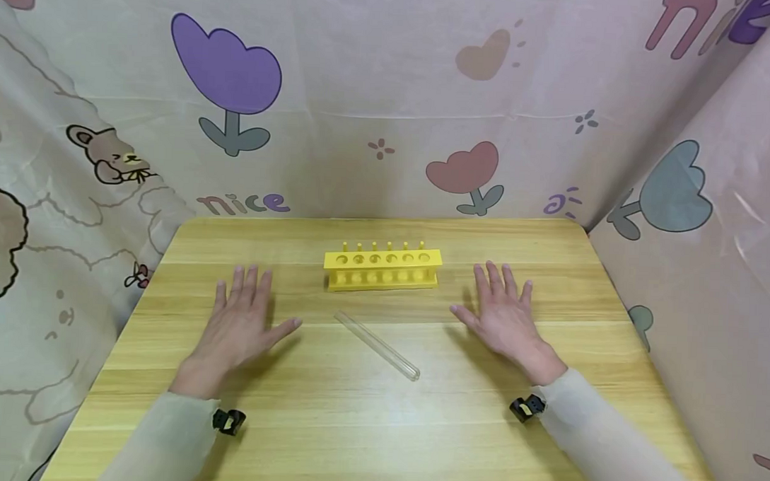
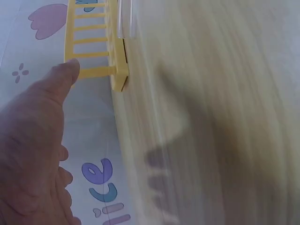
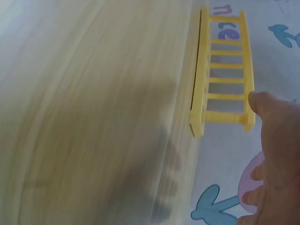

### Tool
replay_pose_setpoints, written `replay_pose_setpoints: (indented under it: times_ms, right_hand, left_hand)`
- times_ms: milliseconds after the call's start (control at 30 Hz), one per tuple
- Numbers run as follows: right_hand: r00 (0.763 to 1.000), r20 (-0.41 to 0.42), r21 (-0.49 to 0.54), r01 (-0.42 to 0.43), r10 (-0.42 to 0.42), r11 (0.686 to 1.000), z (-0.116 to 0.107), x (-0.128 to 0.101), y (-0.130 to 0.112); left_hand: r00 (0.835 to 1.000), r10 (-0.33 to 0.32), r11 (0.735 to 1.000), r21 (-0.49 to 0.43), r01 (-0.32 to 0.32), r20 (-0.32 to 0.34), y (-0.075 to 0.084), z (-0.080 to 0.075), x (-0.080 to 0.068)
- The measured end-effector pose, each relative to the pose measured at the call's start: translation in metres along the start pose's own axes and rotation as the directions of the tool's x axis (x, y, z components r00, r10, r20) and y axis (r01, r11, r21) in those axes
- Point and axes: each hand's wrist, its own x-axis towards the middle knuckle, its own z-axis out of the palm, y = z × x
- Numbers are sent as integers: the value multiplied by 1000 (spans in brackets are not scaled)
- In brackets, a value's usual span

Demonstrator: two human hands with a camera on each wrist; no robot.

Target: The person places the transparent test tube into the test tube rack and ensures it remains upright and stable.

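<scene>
My left hand (image 1: 238,331) is held over the left side of the table, fingers spread and straight, with nothing in it. Mirroring it on the right, my right hand (image 1: 506,322) is also spread and holds nothing. Between and beyond them stands a yellow test tube rack (image 1: 383,260) with a row of round holes on top and several pegs along its back. A clear glass test tube (image 1: 378,346) lies diagonally in front of the rack. In the left wrist view the thumb overlaps the end of the rack (image 2: 121,70); the right thumb overlaps it likewise in the right wrist view.
The wooden table (image 1: 327,437) has its far edge against a printed curtain (image 1: 337,161). More curtain hangs along both sides. A small black camera sits on the left wrist (image 1: 229,422) and another on the right wrist (image 1: 527,408).
</scene>
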Motion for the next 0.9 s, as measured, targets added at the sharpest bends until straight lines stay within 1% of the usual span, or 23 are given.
replay_pose_setpoints:
  times_ms: [200,367,400,600,667,767,900]
  right_hand:
    - [998,-53,47,46,-43,998,4,4,-19]
    - [988,-120,75,109,-100,991,10,9,-42]
    - [986,-122,76,120,-110,990,11,9,-48]
    - [978,-104,52,187,-181,981,19,13,-79]
    - [972,-101,40,218,-213,975,23,14,-89]
    - [964,-88,30,255,-252,966,30,15,-101]
    - [957,-59,15,286,-285,958,37,15,-114]
  left_hand:
    - [999,48,999,-10,-48,-26,10,-2,13]
    - [995,97,995,-9,-97,-24,22,-1,32]
    - [994,104,995,-8,-104,-20,24,-1,36]
    - [992,125,992,-17,-125,8,37,4,65]
    - [992,128,992,-15,-128,22,41,5,73]
    - [990,139,990,-3,-139,39,45,5,83]
    - [987,145,989,-10,-145,65,50,7,93]
